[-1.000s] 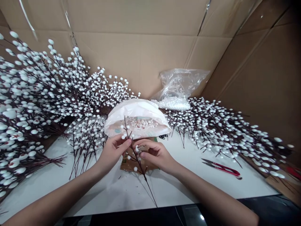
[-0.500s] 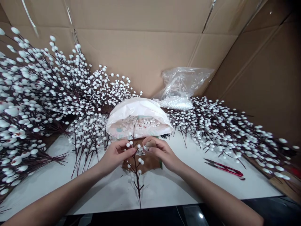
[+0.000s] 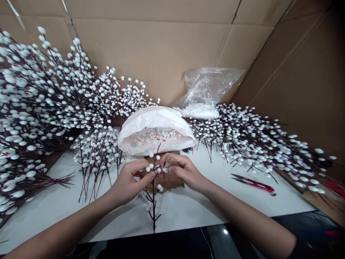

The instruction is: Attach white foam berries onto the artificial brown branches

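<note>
A dark artificial berry stem (image 3: 153,205) with side twigs stands roughly upright in front of me, white balls on its upper twigs and bare twigs lower down. My left hand (image 3: 134,176) pinches it near the middle between thumb and fingertips. Just right of the stem, my right hand (image 3: 183,171) is closed, fingertips close to its white balls. A small clear, glittery thing (image 3: 165,169) shows at those fingertips, too small to name. Behind both hands a white plastic bag (image 3: 156,117) lies with its mouth towards me, loose white balls (image 3: 159,135) inside.
Berry stems (image 3: 67,97) with white balls are heaped at the left, and more stems (image 3: 250,140) at the right. Red-handled thread snips (image 3: 254,183) lie on the white table (image 3: 215,201). A clear bag (image 3: 207,93) of white balls rests against the cardboard wall (image 3: 151,50).
More white balls show on the stem's upper twigs, and the stem has turned slightly. My right hand has moved closer to it. The whole view has shifted a little.
</note>
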Demonstrator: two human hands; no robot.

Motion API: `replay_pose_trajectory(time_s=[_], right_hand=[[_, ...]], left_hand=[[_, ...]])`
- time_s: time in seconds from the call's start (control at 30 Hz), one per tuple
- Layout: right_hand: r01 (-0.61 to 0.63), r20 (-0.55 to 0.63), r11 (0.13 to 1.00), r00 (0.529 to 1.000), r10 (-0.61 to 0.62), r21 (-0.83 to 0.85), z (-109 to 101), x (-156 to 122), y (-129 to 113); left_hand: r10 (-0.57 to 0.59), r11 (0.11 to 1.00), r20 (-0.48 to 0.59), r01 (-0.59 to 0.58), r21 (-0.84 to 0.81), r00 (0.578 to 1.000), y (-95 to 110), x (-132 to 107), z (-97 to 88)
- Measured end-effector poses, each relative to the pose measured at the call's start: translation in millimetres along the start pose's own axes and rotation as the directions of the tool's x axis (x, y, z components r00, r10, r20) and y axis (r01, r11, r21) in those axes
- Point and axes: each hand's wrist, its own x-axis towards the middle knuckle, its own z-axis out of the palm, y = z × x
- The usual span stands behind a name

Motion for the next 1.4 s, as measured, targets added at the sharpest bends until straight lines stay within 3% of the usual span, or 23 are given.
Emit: replay_pose_trajectory(time_s=[0.43, 0.67, 0.87, 1.1, 1.4], right_hand=[[-0.138, -0.017, 0.984, 0.99, 0.141, 0.115, 3.7, 1.3, -2.4], [-0.156, -0.018, 0.984, 0.987, 0.158, 0.089, 3.8, 1.1, -6.0], [-0.184, 0.017, 0.96, 0.983, 0.185, 0.212, 4.6, 1.8, -3.2], [-0.204, 0.014, 0.948, 0.978, 0.207, 0.243, 5.0, 2.0, -1.5], [-0.34, 0.096, 0.845, 0.939, 0.331, 0.413, 4.4, -0.8, 0.1]], left_hand=[[0.008, 1.0, 0.048, -0.009, 0.015, 0.999, 0.9, -0.8, 1.2], [0.019, 1.0, 0.073, -0.019, -0.007, 0.997, 2.0, -2.1, 1.7], [0.022, 0.999, 0.122, -0.018, -0.029, 0.992, 5.9, -1.8, 0.5], [0.027, 0.999, 0.147, -0.023, -0.025, 0.989, 6.7, -2.4, -0.1], [0.064, 0.998, 0.151, -0.06, -0.033, 0.986, 4.2, -4.2, 1.9]])
